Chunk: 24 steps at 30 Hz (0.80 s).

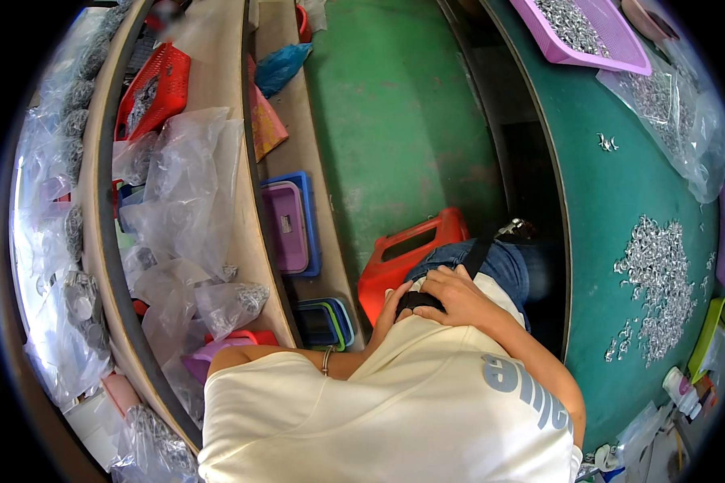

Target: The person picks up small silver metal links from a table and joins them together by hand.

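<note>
Both hands are together at my waist, over a black strap [420, 301] that lies against my cream shirt. My left hand [389, 312], with a bracelet on its wrist, has its fingers closed at the strap's left side. My right hand [457, 297] lies over the strap from the right, its fingers bent around its edge. Part of the strap is hidden beneath the fingers. Another stretch of black strap [481, 251] runs up across my jeans [503, 274]. A red plastic stool [415, 245] is just beyond my hands.
On my right, a green table [596, 298] bears a pile of small shiny metal parts [659, 286] and a pink basket [576, 58]. Wooden shelves on my left hold clear plastic bags [189, 189], a red basket [177, 84] and a purple tray [284, 229]. Green floor [403, 121] lies between.
</note>
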Each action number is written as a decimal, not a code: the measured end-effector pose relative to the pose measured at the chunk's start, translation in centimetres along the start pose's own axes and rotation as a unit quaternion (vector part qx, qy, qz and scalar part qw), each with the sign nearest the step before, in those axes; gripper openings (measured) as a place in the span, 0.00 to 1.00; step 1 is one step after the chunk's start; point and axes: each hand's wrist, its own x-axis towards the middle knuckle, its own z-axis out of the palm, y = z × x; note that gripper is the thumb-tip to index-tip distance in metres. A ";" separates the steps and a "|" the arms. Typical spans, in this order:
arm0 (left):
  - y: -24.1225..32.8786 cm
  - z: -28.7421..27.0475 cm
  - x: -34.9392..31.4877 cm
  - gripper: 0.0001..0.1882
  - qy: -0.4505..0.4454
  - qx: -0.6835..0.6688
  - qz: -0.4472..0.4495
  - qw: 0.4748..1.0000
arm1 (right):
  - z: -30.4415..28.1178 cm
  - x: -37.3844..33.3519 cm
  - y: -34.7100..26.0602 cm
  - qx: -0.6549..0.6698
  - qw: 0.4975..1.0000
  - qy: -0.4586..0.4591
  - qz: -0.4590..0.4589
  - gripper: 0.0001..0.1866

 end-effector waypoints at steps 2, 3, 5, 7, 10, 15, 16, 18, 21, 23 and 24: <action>0.0 0.1 0.0 0.23 -0.008 -0.010 -0.007 1.000 | 0.0 -0.1 0.0 -0.015 0.999 0.029 -0.014 0.17; 0.3 0.1 0.2 0.23 -0.012 -0.022 -0.011 1.000 | 0.1 -0.2 0.1 -0.023 0.999 0.044 -0.019 0.17; 0.5 0.2 0.1 0.23 -0.021 -0.047 -0.030 0.998 | 0.0 -0.4 0.2 -0.024 0.999 0.044 -0.020 0.17; 0.4 0.1 -0.1 0.23 -0.029 -0.071 -0.061 0.995 | 0.0 -0.4 0.2 -0.023 0.998 0.045 -0.020 0.17; -0.4 -0.1 0.0 0.24 -0.041 -0.054 -0.022 0.997 | -0.1 -0.5 0.0 -0.007 0.999 0.048 -0.003 0.17; -0.3 -0.1 0.3 0.26 -0.019 0.022 0.012 1.000 | 0.3 -0.4 0.4 0.006 0.999 0.032 0.010 0.17; -0.2 -0.1 0.4 0.27 -0.012 0.032 0.018 0.999 | 0.3 -0.3 0.4 0.016 0.999 0.033 0.010 0.16; -0.2 0.0 0.2 0.28 0.001 0.008 -0.009 1.000 | 0.3 -0.1 0.3 0.037 0.999 0.028 0.009 0.16; 0.2 -0.1 0.2 0.29 0.003 0.008 -0.015 1.000 | 0.1 0.1 0.1 0.013 1.000 0.007 0.004 0.15; 0.3 -0.1 0.2 0.29 0.003 0.018 -0.001 1.000 | 0.0 0.1 0.0 0.005 1.000 0.003 0.003 0.15; 0.3 0.0 0.1 0.28 0.005 0.022 0.009 1.000 | 0.0 0.1 -0.1 0.001 1.000 0.000 0.002 0.15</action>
